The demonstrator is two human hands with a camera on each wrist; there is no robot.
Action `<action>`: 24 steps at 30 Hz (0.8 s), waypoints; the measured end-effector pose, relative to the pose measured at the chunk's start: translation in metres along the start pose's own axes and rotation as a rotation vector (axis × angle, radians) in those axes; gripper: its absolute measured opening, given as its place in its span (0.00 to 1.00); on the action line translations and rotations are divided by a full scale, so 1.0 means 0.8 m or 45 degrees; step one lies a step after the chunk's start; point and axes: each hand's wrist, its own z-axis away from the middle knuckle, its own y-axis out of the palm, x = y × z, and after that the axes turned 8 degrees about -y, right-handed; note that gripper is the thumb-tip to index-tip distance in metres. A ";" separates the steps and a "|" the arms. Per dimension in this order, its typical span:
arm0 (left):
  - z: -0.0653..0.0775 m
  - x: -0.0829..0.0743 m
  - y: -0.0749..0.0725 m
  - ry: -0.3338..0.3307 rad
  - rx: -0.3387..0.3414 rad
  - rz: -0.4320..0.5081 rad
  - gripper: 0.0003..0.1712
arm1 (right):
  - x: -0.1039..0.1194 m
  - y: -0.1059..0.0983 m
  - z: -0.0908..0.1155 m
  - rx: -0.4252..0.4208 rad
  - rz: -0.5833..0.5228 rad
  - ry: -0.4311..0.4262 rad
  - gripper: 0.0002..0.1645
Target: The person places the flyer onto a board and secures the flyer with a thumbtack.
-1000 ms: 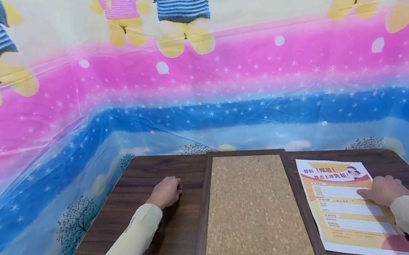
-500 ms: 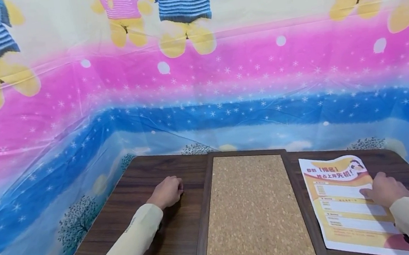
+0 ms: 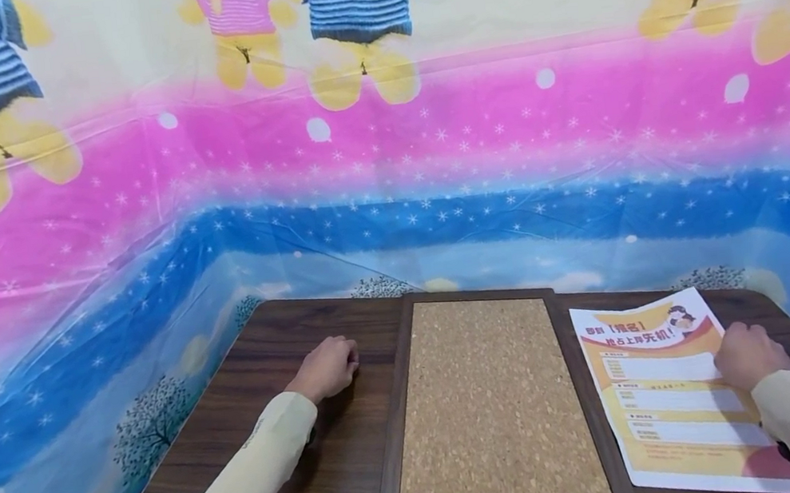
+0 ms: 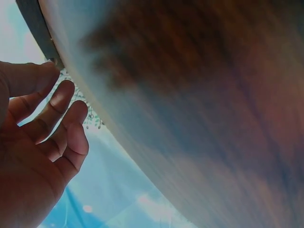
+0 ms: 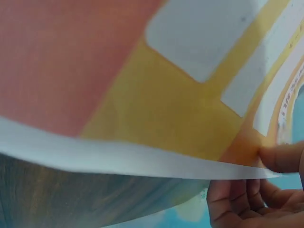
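A printed flyer in orange, yellow and white lies right of a cork board with a brown frame. My right hand pinches the flyer's right edge. In the right wrist view the thumb of this hand is on the printed face and the curled fingers are beneath. That edge of the paper is raised off the table. Left of the board, my left hand is over the table with loosely curled fingers. Nothing shows in the palm of the left hand in its wrist view.
Board and flyer are on a dark wood-grain table with rounded corners. A printed cloth with bears and snowflakes hangs behind the table and along its left and right sides.
The flyer's top right part bent upward, then straightened with its corner higher. My right thumb has moved from over the printed face toward the edge. My left hand has shifted slightly right.
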 end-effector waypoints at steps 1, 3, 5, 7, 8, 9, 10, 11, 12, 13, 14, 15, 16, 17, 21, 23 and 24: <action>0.000 0.000 0.000 0.003 -0.001 0.002 0.09 | 0.000 -0.003 0.001 -0.011 -0.004 -0.022 0.26; 0.002 -0.001 0.000 0.008 -0.005 0.009 0.09 | -0.001 -0.008 0.002 -0.035 -0.019 -0.065 0.23; 0.002 -0.001 -0.001 0.007 -0.006 0.014 0.09 | -0.002 -0.013 0.003 -0.058 -0.049 -0.092 0.23; 0.003 -0.002 -0.001 0.006 -0.007 0.017 0.09 | -0.002 -0.017 0.003 -0.083 -0.103 -0.089 0.26; 0.003 -0.002 -0.001 0.007 -0.009 0.016 0.09 | -0.003 -0.019 0.003 -0.086 -0.132 -0.080 0.27; 0.003 -0.003 -0.001 0.008 -0.009 0.015 0.09 | -0.004 -0.021 0.002 -0.083 -0.166 -0.070 0.29; 0.003 -0.004 -0.001 0.010 -0.008 0.014 0.09 | -0.005 -0.023 0.000 -0.087 -0.190 -0.066 0.31; 0.003 -0.004 -0.001 0.010 -0.006 0.014 0.09 | -0.007 -0.025 -0.002 -0.085 -0.213 -0.065 0.31; 0.003 -0.005 -0.001 0.010 -0.005 0.014 0.09 | -0.009 -0.027 -0.005 -0.085 -0.232 -0.062 0.32; 0.003 -0.005 -0.001 0.011 -0.003 0.015 0.09 | -0.012 -0.030 -0.008 -0.080 -0.249 -0.066 0.32; 0.003 -0.006 -0.002 0.014 -0.004 0.017 0.09 | -0.016 -0.034 -0.011 -0.068 -0.269 -0.070 0.32; 0.003 -0.006 -0.002 0.013 -0.003 0.019 0.09 | -0.018 -0.037 -0.014 -0.058 -0.288 -0.066 0.32; 0.003 -0.006 -0.002 0.012 -0.007 0.021 0.09 | -0.021 -0.041 -0.017 -0.056 -0.289 -0.068 0.31; 0.003 -0.005 -0.003 0.013 -0.011 0.025 0.09 | -0.022 -0.045 -0.020 -0.050 -0.296 -0.066 0.30; 0.005 -0.004 -0.003 0.022 -0.032 0.035 0.08 | -0.023 -0.063 -0.027 -0.054 -0.292 -0.059 0.20; 0.005 -0.003 -0.002 0.026 -0.039 0.038 0.08 | -0.019 -0.071 -0.028 -0.055 -0.272 -0.085 0.14; 0.005 -0.002 -0.002 0.024 -0.041 0.037 0.08 | -0.017 -0.075 -0.028 -0.053 -0.261 -0.097 0.13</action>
